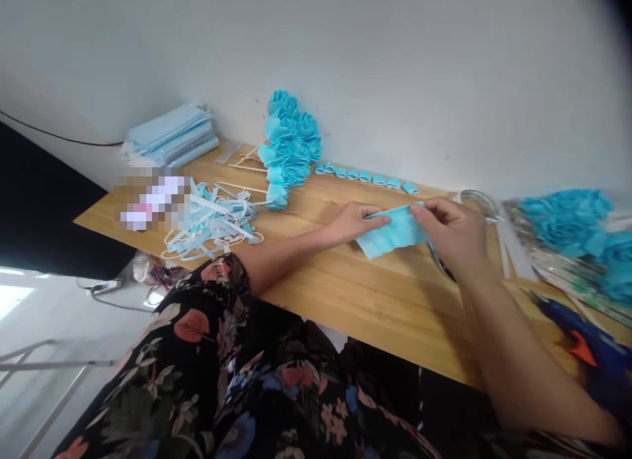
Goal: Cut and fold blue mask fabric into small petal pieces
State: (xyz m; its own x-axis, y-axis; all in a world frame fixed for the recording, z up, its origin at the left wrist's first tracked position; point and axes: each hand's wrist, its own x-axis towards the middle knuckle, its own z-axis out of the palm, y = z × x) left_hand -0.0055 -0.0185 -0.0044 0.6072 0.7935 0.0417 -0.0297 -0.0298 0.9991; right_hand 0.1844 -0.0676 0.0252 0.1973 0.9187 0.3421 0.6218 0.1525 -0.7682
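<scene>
A light-blue piece of face mask fabric is stretched between my two hands above the wooden table. My left hand pinches its left upper edge, thumb on top. At the upper right corner, my right hand pinches it between thumb and fingers. The fabric hangs as a flat, slightly creased sheet. Beneath my right hand, a dark curved tool shows only in part, so I cannot tell what it is. Behind the hands, several small folded blue pieces lie in a row near the wall.
Blue fabric flowers on sticks lie at the back. To the left are stacked face masks and a heap of cut strips and ear loops. On the right are a tape roll, more blue flowers and a blue glue gun.
</scene>
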